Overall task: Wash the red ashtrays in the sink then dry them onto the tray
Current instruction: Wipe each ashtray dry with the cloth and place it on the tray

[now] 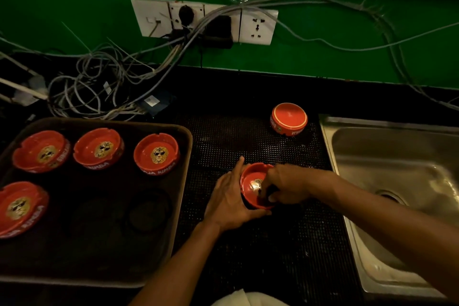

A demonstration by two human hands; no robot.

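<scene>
My left hand (229,200) grips a red ashtray (250,181) from its left side, tilted above the black mat. My right hand (285,185) reaches into its bowl, fingers curled around something dark, which I cannot make out. Several red ashtrays with a lion emblem sit upright on the dark tray (183,146): three in the back row (41,151) (98,148) (156,154) and one at the front left (19,208). Another red ashtray (288,118) lies upside down on the mat near the sink (332,136).
The steel sink fills the right side, its drain (390,196) behind my right forearm. A black studded mat (260,256) covers the counter between tray and sink. Tangled cables (99,82) and a wall socket strip (203,20) are behind. A white cloth (248,299) shows at the bottom edge.
</scene>
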